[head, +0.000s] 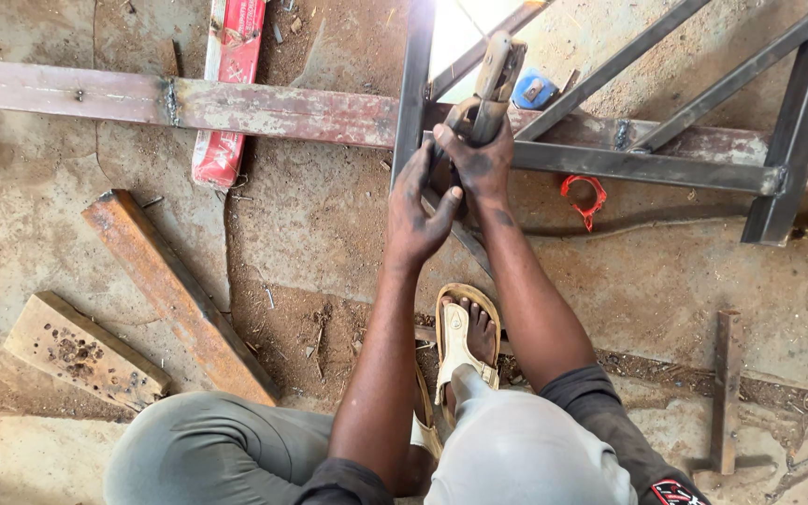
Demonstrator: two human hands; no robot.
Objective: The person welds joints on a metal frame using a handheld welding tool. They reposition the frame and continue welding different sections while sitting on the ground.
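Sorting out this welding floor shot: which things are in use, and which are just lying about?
In use: right hand, left hand, welding holder, dark steel frame.

Lying about: red rod packet, rusty flat bar, wood block, red clip, blue tape measure.

Both arms outstretched, left hand (pixel 413 210) and right hand (pixel 481 161) together, fingers seemingly curled.
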